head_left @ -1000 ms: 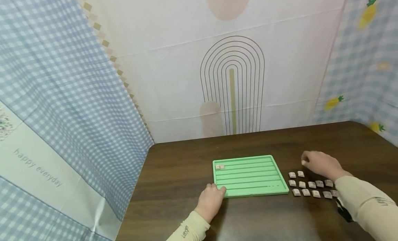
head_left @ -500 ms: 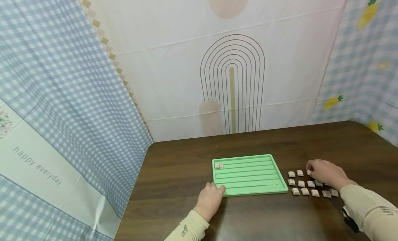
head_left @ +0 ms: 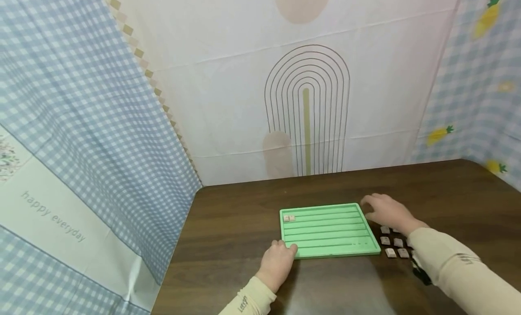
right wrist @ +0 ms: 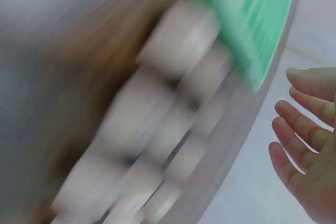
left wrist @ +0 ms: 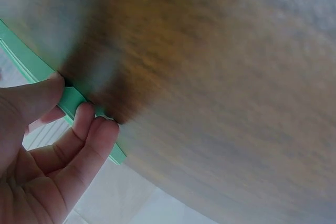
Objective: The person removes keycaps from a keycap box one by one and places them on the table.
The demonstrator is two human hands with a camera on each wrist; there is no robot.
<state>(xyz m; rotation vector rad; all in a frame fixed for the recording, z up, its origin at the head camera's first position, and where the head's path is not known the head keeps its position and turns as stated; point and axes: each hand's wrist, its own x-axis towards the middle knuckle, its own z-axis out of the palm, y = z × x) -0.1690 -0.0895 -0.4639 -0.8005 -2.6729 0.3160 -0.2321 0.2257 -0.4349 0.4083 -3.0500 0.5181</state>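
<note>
A green ridged tray (head_left: 321, 237) lies on the brown table. Two small cream tiles (head_left: 288, 218) sit side by side in its upper left slot. My left hand (head_left: 278, 262) holds the tray's near left corner; in the left wrist view its thumb and curled fingers grip the green edge. My right hand (head_left: 386, 211) hovers by the tray's far right corner. The right wrist view shows this right hand (right wrist: 317, 137) with fingers loosely spread and nothing visible in them. Several loose cream tiles (head_left: 390, 252) lie in rows right of the tray, partly hidden by the right forearm.
The table's (head_left: 228, 224) far edge meets a pale printed cloth (head_left: 228, 102). Blue checked cloth (head_left: 101, 125) hangs along the left side. A dark band or device (head_left: 422, 275) shows under the right wrist.
My right hand was at the far row of loose tiles, with a tile at its fingertips, and has moved left to the tray's corner. My left hand has stayed on the tray.
</note>
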